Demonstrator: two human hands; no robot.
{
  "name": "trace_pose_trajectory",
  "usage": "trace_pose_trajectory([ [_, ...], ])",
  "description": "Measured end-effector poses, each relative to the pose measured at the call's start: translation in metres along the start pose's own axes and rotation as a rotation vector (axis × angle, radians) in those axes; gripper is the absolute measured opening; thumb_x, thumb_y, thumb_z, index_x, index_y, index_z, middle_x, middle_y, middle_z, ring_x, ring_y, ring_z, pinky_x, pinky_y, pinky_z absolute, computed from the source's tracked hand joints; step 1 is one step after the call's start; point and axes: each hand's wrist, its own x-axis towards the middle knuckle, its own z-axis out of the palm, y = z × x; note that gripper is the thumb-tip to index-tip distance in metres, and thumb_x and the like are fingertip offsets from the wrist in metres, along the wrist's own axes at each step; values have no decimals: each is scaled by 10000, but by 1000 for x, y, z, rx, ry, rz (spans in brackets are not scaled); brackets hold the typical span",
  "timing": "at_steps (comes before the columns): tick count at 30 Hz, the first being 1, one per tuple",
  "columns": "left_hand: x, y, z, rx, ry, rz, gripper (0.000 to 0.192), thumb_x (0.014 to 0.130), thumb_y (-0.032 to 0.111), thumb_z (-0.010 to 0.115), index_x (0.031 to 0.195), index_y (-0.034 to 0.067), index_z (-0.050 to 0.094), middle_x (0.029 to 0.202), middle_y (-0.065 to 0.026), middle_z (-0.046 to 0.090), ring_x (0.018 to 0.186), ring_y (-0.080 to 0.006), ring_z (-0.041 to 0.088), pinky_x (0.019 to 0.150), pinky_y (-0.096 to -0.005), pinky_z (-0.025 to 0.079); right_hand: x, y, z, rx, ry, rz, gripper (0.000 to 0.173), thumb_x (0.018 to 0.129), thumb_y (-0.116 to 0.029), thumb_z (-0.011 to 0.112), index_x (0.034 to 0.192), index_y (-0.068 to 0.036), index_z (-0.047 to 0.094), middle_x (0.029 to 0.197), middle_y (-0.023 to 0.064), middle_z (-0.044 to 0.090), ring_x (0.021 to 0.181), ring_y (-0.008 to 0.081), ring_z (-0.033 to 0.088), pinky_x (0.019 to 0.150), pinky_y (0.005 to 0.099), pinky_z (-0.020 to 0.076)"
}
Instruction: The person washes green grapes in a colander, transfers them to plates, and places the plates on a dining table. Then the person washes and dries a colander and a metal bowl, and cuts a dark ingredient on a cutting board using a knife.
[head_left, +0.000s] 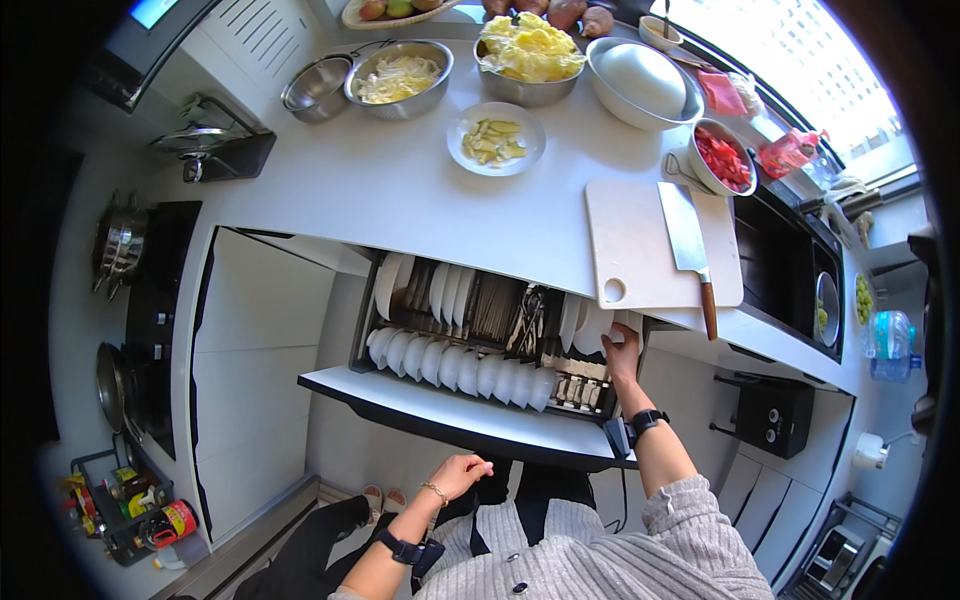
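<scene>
A pull-out dish drawer (480, 420) stands open below the counter. At its right end my right hand (621, 352) reaches in, fingers curled on the rim of a white dish (592, 334); the countertop partly hides that dish. Along the drawer's front runs a row of white bowls (463, 373). Behind them stand white plates (452, 292), a bundle of chopsticks (493, 307) and metal cutlery (529, 319). My left hand (461, 476) hangs in front of the drawer, fingers curled, with nothing visible in it.
A cleaver (684, 232) lies on a cutting board (622, 247) overhanging the counter edge, handle outward. Beyond are a plate of sliced vegetables (495, 141), cabbage (529, 49) and a bowl of red pieces (721, 159). Another person's legs and sandalled feet (373, 502) show at lower left.
</scene>
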Motion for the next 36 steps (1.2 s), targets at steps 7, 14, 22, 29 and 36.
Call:
trace_pose_trajectory([
  [7, 92, 88, -107, 337, 677, 196, 303, 1013, 373, 562, 1134, 116, 665, 1096, -164, 718, 1033, -387, 684, 822, -504, 551, -36, -42, -30, 90, -93, 0, 358, 885, -39, 701, 1240, -52, 657, 1159, 107, 566, 812, 164, 654, 678, 317, 550],
  [14, 229, 93, -140, 452, 663, -393, 477, 1006, 321, 530, 1415, 82, 475, 1432, -240, 542, 1163, -417, 677, 912, -527, 577, -102, -83, -119, 205, -399, -5, 223, 922, -15, 647, 1142, -40, 679, 1095, 22, 589, 682, 62, 544, 555, 212, 434],
  [22, 302, 66, -157, 706, 612, -378, 577, 1046, 246, 478, 1588, 104, 341, 1484, -214, 538, 1140, -358, 704, 843, -508, 609, -149, -54, -224, 150, -236, 455, 219, 947, -39, 611, 1155, -18, 677, 787, 0, 602, 631, 69, 540, 566, 214, 425],
  [29, 302, 59, -171, 829, 667, -262, 432, 1043, 188, 485, 1447, 34, 479, 1253, -229, 695, 1063, -382, 729, 801, -506, 623, -144, -55, -211, 161, -251, 450, 230, 953, -32, 613, 1174, -24, 676, 788, -8, 613, 647, 67, 568, 574, 215, 436],
  [36, 207, 67, -194, 805, 561, -204, 345, 1007, 142, 447, 1270, -63, 534, 1123, -304, 705, 994, -447, 720, 845, -533, 593, -108, -85, -178, 172, -321, 266, 228, 952, -35, 638, 1173, -44, 691, 914, -3, 617, 685, 63, 592, 585, 209, 454],
])
